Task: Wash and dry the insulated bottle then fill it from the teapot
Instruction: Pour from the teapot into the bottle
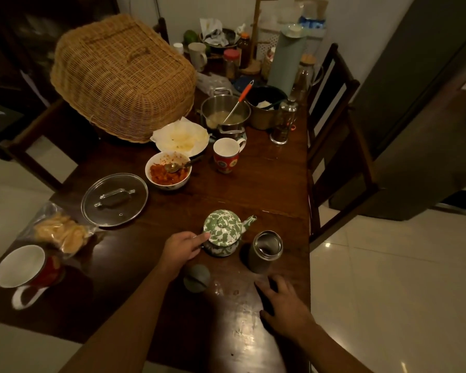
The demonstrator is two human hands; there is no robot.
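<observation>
A green-and-white patterned teapot (222, 232) stands on the dark wooden table (267, 184), lid on, spout pointing right. My left hand (182, 247) grips its handle on the left side. Just right of it stands the insulated bottle (265, 251), uncapped, its steel mouth open upward. The bottle's dark round cap (197, 278) lies in front of the teapot. My right hand (283, 305) rests flat on the table near the bottle's base, fingers spread, holding nothing.
A glass pot lid (115, 199), a bowl of red food (168, 170), a red mug (226, 154) and a steel pot (225, 113) lie beyond. A white mug (24, 267) and bagged crackers (59, 232) sit left. A wicker cover (124, 79) stands behind; chairs (334, 146) line the right edge.
</observation>
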